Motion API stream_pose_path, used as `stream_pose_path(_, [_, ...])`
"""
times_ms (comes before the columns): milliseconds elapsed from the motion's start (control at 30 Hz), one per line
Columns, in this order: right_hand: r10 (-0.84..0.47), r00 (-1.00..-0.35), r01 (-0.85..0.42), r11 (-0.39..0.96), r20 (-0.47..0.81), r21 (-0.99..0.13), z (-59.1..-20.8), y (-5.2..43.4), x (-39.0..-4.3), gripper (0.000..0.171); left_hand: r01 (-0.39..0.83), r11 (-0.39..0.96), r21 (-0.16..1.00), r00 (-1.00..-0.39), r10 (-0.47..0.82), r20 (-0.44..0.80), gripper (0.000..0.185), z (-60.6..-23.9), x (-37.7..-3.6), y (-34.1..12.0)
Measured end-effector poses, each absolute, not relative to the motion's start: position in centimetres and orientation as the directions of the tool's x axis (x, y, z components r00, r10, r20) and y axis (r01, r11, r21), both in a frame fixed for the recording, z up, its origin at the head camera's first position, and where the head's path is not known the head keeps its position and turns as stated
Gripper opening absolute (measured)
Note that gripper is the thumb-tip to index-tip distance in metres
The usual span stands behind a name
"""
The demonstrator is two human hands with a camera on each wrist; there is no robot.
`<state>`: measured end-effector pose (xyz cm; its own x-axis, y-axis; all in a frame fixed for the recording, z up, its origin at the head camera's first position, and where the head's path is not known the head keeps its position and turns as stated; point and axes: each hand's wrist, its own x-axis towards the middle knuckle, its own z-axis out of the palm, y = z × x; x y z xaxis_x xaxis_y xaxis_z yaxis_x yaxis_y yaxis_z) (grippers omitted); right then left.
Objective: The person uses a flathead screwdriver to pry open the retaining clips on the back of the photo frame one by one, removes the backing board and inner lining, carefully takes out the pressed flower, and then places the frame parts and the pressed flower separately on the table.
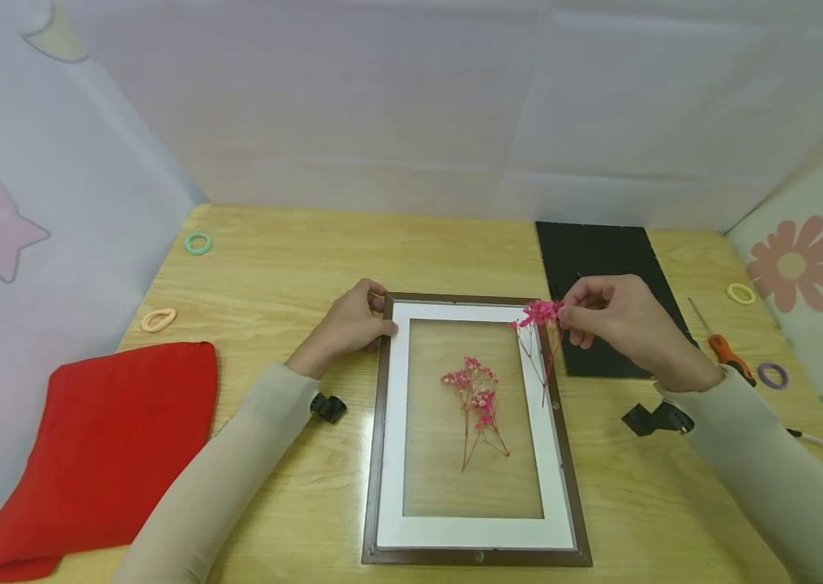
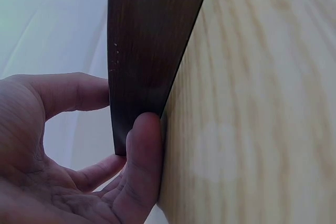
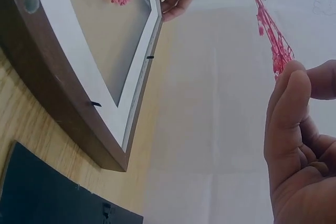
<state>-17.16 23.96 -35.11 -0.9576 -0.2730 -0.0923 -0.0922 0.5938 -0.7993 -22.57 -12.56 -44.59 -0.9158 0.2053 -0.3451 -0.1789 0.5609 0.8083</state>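
A dark brown wooden picture frame (image 1: 476,556) with a white mat lies flat at the middle of the light wooden table (image 1: 294,268). The left hand (image 1: 349,326) grips the frame's ten o'clock corner, thumb on top and fingers curled round the outer edge. The right hand (image 1: 619,318) hovers above the frame's two o'clock corner, thumb and fingertips pinching the flower end of a thin sprig of pink dried flowers (image 1: 541,324), whose stem hangs down over the mat. A second pink dried sprig (image 1: 478,405) lies on the glass inside the mat. A black backing board (image 1: 601,255) lies at one o'clock, beneath the right hand. A folded red cloth (image 1: 105,454) rests at eight o'clock, orange-handled scissors (image 1: 728,354) at three o'clock.
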Motion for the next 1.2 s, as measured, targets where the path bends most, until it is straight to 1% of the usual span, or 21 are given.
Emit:
stream_pose_path(100, [-0.263,-0.962,-0.096,0.572,-0.072,-0.814,-34.9,24.3,-17.2,0.020,-0.183,0.558,0.810,-0.916,0.204,-0.347,0.068,-44.7,-22.5,-12.5])
stream_pose_path(267, [-0.204,-0.978,-0.081,0.548,-0.039,-0.832,-34.6,24.9,-17.0,0.017,-0.178,0.554,0.813,-0.918,0.204,-0.340,0.068,-44.6,-22.5,-12.5])
stream_pose_path(433, [-0.156,-0.987,-0.049,0.545,-0.044,-0.837,-34.5,25.8,-16.8,0.018,-0.179,0.548,0.817,-0.916,0.210,-0.341,0.068,-44.5,-22.6,-12.5])
stream_pose_path(633, [-0.143,-0.989,-0.042,0.533,-0.040,-0.845,-34.4,27.1,-16.5,0.017,-0.183,0.545,0.818,-0.914,0.213,-0.346,0.067,-44.7,-22.6,-12.6])
stream_pose_path(833, [-0.103,-0.994,-0.029,0.523,-0.029,-0.852,-34.4,28.3,-16.3,0.015,-0.200,0.523,0.829,-0.911,0.213,-0.354,0.068,-44.6,-22.5,-12.7])
stream_pose_path(1033, [-0.117,-0.993,-0.048,0.460,-0.007,-0.886,-34.4,29.7,-15.9,0.014,-0.204,0.522,0.828,-0.909,0.212,-0.358,0.068,-44.5,-22.5,-12.6])
stream_pose_path(1133, [-0.090,-0.996,-0.036,0.443,-0.004,-0.896,-34.5,30.2,-15.5,0.014,-0.201,0.525,0.827,-0.910,0.213,-0.356,0.068,-44.5,-22.5,-12.6])
stream_pose_path(1200, [-0.079,-0.997,-0.023,0.405,-0.010,-0.914,-34.5,30.6,-15.3,0.013,-0.200,0.525,0.827,-0.910,0.213,-0.355,0.068,-44.5,-22.5,-12.7])
